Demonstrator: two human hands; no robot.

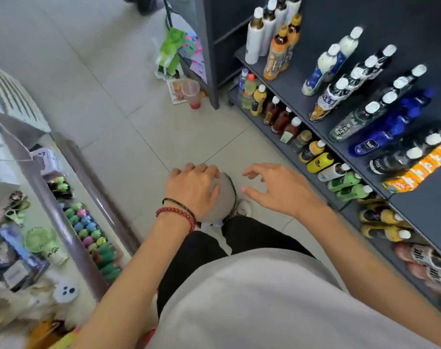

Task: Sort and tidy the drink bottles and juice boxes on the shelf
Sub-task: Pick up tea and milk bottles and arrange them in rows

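Observation:
My left hand [193, 187] lies over a grey rounded object [225, 195] with a black cord, fingers curled over its top edge, above the floor in front of my legs. My right hand [277, 187] hovers beside it with fingers spread, holding nothing. To the right stands a dark shelf [302, 79]. Its upper board carries rows of white-capped bottles, blue bottles [395, 124] and a row of orange juice boxes [421, 167]. The lower board holds brown bottles [282, 119], yellow ones and green bottles [345, 182], several lying tilted. Neither hand touches the shelf.
A glass display counter [70, 222] full of small toys runs along the left. A pink plastic cup [190, 93] and a green bag [171, 49] sit on the tiled floor by the shelf's end post. Tiled floor lies between counter and shelf.

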